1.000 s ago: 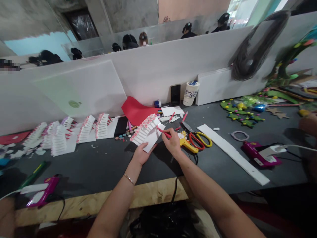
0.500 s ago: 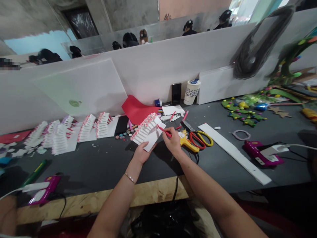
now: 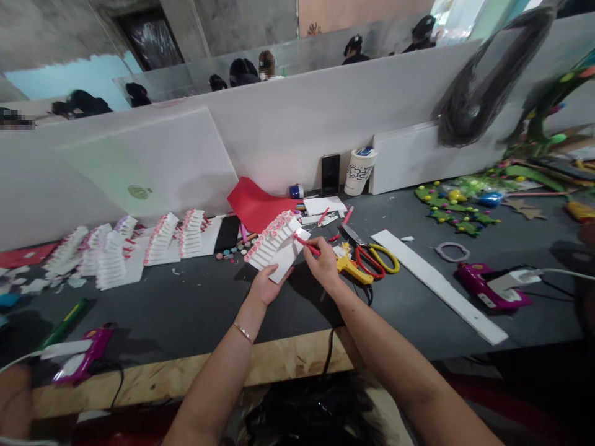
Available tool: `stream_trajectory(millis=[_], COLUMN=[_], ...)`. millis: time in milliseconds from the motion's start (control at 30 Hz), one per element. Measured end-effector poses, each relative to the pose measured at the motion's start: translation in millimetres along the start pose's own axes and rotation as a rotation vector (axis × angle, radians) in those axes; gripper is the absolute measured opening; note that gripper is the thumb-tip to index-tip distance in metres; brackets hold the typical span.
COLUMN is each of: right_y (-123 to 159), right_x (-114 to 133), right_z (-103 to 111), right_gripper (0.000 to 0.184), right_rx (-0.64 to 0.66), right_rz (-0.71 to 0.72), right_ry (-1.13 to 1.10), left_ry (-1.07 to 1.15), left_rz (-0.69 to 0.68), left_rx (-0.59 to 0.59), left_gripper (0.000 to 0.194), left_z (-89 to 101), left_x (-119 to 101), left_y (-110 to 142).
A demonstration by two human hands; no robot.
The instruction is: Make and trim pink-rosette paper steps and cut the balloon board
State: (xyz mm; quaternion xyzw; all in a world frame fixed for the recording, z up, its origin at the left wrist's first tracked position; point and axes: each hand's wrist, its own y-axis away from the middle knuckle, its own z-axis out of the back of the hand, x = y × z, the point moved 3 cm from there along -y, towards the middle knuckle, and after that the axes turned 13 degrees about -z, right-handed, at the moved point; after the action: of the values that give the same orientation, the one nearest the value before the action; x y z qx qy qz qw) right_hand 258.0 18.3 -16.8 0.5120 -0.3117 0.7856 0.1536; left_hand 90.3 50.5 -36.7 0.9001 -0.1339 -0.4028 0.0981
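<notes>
Dark worktable [image 3: 186, 310], white foam partition [image 3: 288, 139]

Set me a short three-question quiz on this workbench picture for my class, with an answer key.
1. True or false: the right hand is holding scissors.
2. What is the left hand holding?
A) A phone
B) A white strip with a row of pink-and-red flowers
C) A cup
3. Fill in the number: ___ magenta glue guns lie on the bench.

Key:
1. False; it holds a red stick.
2. B
3. Two
</notes>
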Motion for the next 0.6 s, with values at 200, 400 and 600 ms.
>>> stream_trajectory(millis=[200,400,600], right_y=[0.0,-0.9,0.0], right_x=[-2.8,-4.4,-3.4], right_z=[-1.0,-1.0,-1.1], right_gripper=[0.009,0.008,0.006], right_rx=[-0.014,-0.032,-0.015], right_rz=[-0.015,-0.013,-0.024], right_ry=[-0.004,0.005,0.02], left_ry=[-0.003,0.004,-0.004], left_rz=[-0.007,0.004,0.001], left_rx=[-0.009,-0.01,-0.029], left_gripper=[0.053,0.053,0.057], left_z=[-1.3,-3.4,-3.1], left_x=[0.1,0.3,0.5], left_y=[0.7,2.4,2.2])
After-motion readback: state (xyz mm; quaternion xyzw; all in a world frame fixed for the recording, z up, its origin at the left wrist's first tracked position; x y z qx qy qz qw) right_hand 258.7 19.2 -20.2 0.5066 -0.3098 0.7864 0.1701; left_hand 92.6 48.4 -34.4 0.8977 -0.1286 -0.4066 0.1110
